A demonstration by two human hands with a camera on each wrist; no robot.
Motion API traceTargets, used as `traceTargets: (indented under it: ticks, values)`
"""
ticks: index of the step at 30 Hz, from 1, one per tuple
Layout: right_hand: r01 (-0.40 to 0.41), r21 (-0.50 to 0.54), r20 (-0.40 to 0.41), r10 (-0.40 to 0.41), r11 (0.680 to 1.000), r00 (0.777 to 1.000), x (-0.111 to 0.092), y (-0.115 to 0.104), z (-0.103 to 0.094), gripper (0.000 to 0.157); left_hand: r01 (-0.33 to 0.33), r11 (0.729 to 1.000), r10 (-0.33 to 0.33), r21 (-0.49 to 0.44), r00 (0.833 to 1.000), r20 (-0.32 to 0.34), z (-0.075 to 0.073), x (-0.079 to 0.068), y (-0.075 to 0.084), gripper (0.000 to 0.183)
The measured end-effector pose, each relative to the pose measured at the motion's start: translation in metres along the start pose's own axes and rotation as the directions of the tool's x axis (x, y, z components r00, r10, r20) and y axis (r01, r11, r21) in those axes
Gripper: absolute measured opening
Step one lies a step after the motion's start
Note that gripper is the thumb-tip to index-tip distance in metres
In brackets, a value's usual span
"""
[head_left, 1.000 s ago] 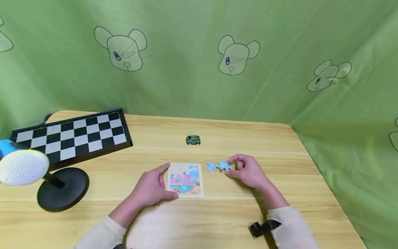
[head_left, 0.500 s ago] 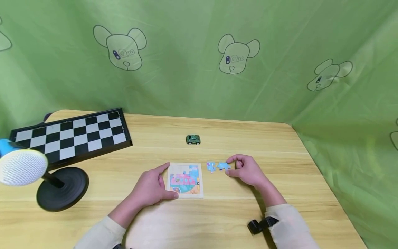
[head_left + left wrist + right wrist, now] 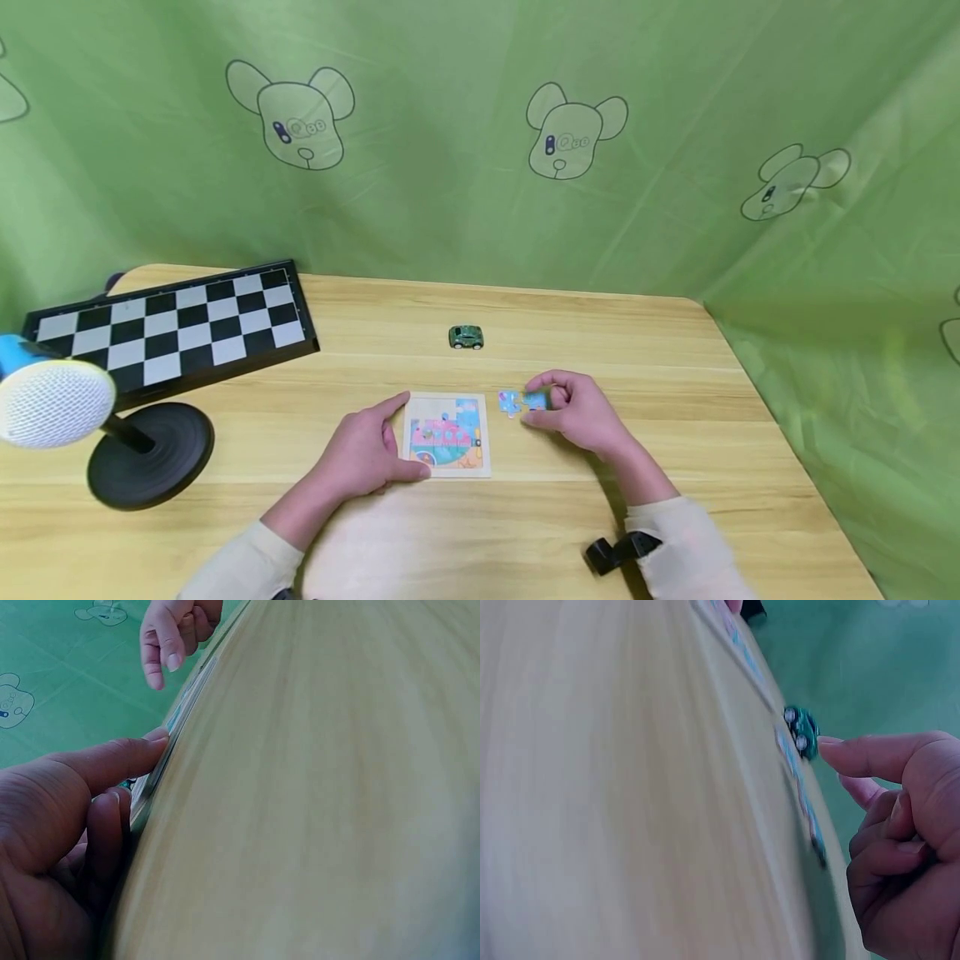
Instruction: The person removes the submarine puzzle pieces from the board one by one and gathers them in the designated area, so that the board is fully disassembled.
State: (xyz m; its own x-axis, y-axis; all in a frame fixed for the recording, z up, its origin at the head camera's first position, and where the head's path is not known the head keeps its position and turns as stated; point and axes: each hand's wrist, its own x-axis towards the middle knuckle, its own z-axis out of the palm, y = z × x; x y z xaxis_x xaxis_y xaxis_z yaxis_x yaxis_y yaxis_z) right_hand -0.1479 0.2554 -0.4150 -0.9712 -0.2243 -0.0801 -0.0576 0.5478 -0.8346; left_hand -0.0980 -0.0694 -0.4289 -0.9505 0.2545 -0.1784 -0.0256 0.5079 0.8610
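Observation:
In the head view a square jigsaw puzzle (image 3: 447, 434) lies flat in its pale frame, with a pink and blue picture and a bare part at the upper left. My left hand (image 3: 365, 454) holds the frame's left side, forefinger at the top corner and thumb at the lower edge. To the right lie two loose blue puzzle pieces. The left piece (image 3: 509, 403) is untouched. The other piece (image 3: 536, 401) sits between the parted thumb and forefinger of my right hand (image 3: 581, 412); whether they touch it I cannot tell. My right hand's other fingers are curled.
A small green toy car (image 3: 466, 337) stands behind the puzzle. A black and white chessboard (image 3: 180, 325) lies at the back left. Before it is a round black stand (image 3: 152, 456) bearing a white mesh head (image 3: 56, 404). Green fabric (image 3: 450, 208) hangs behind the wooden table (image 3: 480, 542).
My right hand has moved left, so that its thumb and forefinger now reach over the right-hand piece. My left hand and the puzzle frame have stayed where they were.

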Motion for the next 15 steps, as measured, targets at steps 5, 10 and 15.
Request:
traceTargets:
  ticks: [5, 10, 15]
  values:
    - [0.026, -0.002, 0.039, -0.026, 1.0, 0.999, 0.002, -0.011, 0.014, 0.034, -0.002, 1.0, 0.002, 0.001, 1.0, 0.0, 0.0, -0.001, 0.0, 0.108]
    - [0.046, -0.001, 0.077, -0.046, 0.999, 0.996, 0.005, -0.02, 0.027, 0.035, -0.002, 1.0, 0.002, 0.003, 1.0, 0.001, 0.0, -0.001, 0.0, 0.109]
    - [0.085, -0.007, 0.131, -0.084, 0.996, 0.988, 0.008, -0.025, 0.04, 0.035, -0.003, 1.0, 0.003, 0.01, 1.0, 0.001, 0.0, 0.0, 0.0, 0.108]
